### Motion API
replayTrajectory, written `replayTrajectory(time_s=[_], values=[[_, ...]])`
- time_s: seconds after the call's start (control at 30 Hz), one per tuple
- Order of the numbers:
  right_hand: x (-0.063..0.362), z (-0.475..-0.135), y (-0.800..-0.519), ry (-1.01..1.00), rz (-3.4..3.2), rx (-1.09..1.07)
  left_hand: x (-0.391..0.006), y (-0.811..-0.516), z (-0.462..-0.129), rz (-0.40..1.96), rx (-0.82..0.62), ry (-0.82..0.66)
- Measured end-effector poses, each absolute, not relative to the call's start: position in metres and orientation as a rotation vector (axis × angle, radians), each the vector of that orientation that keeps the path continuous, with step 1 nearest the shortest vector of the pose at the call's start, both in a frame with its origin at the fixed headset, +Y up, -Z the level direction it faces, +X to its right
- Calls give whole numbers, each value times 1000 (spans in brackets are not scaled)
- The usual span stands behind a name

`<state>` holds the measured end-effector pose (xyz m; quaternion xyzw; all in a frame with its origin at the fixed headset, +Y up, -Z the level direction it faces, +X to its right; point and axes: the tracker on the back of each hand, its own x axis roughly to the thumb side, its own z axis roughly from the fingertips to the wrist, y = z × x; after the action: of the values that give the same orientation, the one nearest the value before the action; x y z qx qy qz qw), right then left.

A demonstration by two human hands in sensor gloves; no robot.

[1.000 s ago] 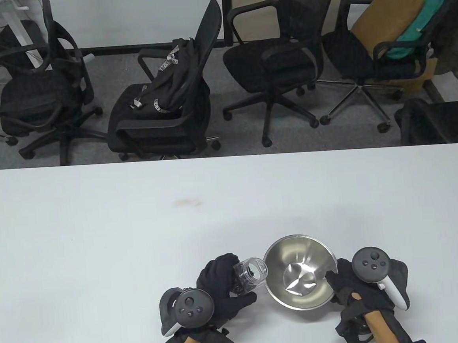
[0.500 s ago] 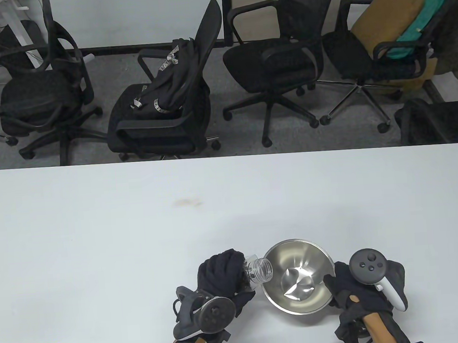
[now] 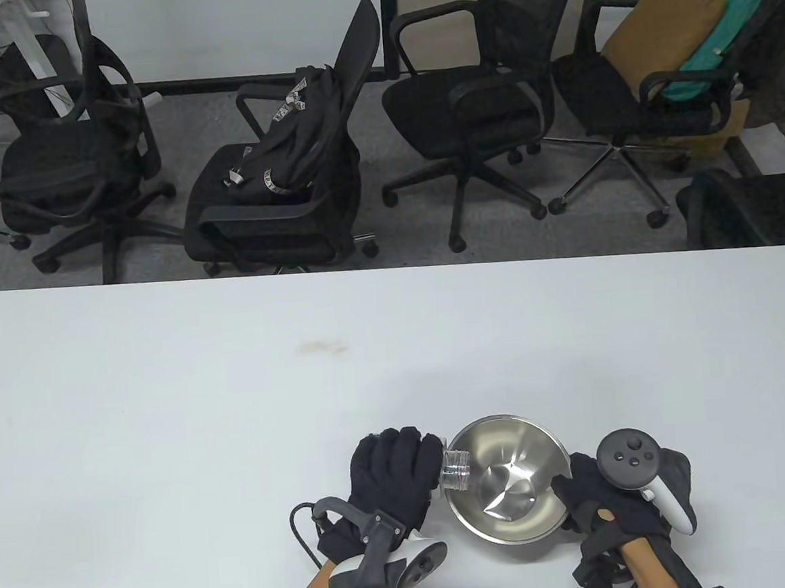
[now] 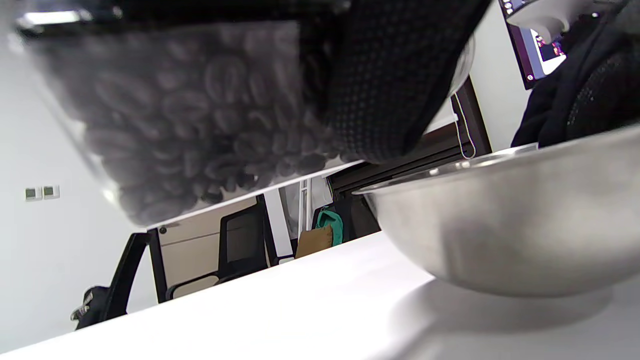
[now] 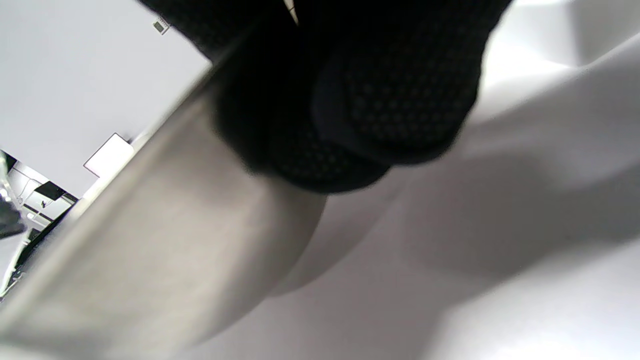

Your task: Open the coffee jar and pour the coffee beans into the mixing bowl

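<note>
Left hand (image 3: pixel 393 478) in black sensor glove, knuckles up, fingers wrapped around clear plastic coffee jar (image 3: pixel 455 469); jar tipped onto its side, open threaded mouth over the 9 o'clock rim of the round stainless-steel mixing bowl (image 3: pixel 519 528). Grey tracker (image 3: pixel 393 565) hanging off the back of that hand toward 6 o'clock, cable looped beside it. In the left wrist view, dark roasted coffee beans (image 4: pixel 200 125) heaped inside the tilted jar (image 4: pixel 85 160), gloved fingers (image 4: pixel 390 80) closed over its wall, bowl's outer curve (image 4: pixel 500 235) just beside and lower.

Right hand (image 3: pixel 602 498) in matching black glove at the bowl's 3 o'clock, holding the rim, grey-and-white tracker (image 3: pixel 640 468) on its back. In the right wrist view, fingertips (image 5: pixel 395 100) pressed against the steel wall (image 5: pixel 150 260); thumb side hidden, grip depth hard to judge. Bowl tilted, lifted on the right. No beans visible inside the bowl.

White table (image 3: pixel 170 406) beneath, small brown stain (image 3: pixel 318 346) toward 12 o'clock. Beyond the far edge, black office chairs: one carrying a black backpack (image 3: pixel 298 132), another at 1 o'clock with a tan cushion (image 3: pixel 663 21) and teal cloth (image 3: pixel 729 3).
</note>
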<state>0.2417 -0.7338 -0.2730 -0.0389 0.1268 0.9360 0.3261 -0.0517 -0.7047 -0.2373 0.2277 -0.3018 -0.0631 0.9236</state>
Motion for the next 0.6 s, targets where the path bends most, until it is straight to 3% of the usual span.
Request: replayTrajectory(time_s=[0.6], values=[[240,-272,-735,326,2437,-67,-43,-709,-230,-369,553,-648]])
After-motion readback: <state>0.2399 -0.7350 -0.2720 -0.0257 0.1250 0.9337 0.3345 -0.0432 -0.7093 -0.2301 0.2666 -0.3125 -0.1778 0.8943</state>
